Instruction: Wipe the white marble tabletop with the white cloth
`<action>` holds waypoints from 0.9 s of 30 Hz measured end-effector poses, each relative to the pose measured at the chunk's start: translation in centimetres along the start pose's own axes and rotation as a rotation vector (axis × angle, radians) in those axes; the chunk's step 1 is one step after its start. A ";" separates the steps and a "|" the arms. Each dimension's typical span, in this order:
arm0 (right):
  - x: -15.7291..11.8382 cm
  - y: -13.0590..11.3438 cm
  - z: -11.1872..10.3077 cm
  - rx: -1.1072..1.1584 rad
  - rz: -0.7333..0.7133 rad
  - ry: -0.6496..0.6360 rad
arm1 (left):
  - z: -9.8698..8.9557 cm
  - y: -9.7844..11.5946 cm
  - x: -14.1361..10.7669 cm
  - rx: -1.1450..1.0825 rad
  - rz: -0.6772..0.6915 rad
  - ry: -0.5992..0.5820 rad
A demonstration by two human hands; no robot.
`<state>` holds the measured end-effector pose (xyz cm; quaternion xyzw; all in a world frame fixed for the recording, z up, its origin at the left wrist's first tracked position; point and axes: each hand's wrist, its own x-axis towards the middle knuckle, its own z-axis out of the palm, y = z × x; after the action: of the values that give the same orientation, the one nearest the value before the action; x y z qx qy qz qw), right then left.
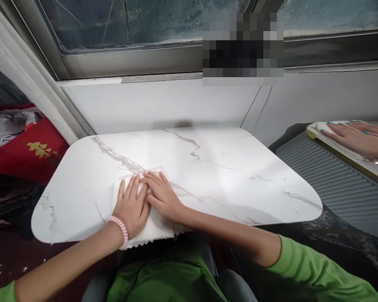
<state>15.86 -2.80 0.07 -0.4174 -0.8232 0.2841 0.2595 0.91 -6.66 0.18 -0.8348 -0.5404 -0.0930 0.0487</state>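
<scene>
A white cloth (159,226) lies on the white marble-patterned table (227,167), its frilled edge hanging over the front rim. My left hand (132,207), with a pink coiled band at the wrist, rests flat on the cloth, fingers stretched out and pointing away from me. My right hand (164,196) lies beside it on the cloth, fingers spread, their tips touching or overlapping the left hand's fingers. Neither hand grips anything.
At the right edge, another person's hands (359,136) rest on a white surface above a grey ribbed panel (330,180). A red bag (31,151) with clothes stands at left beside a curtain (28,71). A wall and window are behind the table.
</scene>
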 end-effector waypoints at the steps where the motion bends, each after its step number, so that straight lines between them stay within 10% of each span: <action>1: 0.9 0.1 0.0 -0.014 -0.002 -0.014 | 0.1 -0.7 0.6 0.002 -0.013 -0.011; 15: 19.1 5.4 0.9 -0.265 0.029 0.197 | 2.1 -13.9 16.4 -0.121 -0.013 -0.003; 27: 21.1 6.4 0.6 -0.258 0.056 0.217 | 3.2 -15.3 18.5 -0.096 -0.068 -0.036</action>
<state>8.00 17.81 -0.66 -0.4982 -0.8080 0.1365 0.2833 -5.36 16.74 0.63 -0.8188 -0.5643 -0.1055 -0.0042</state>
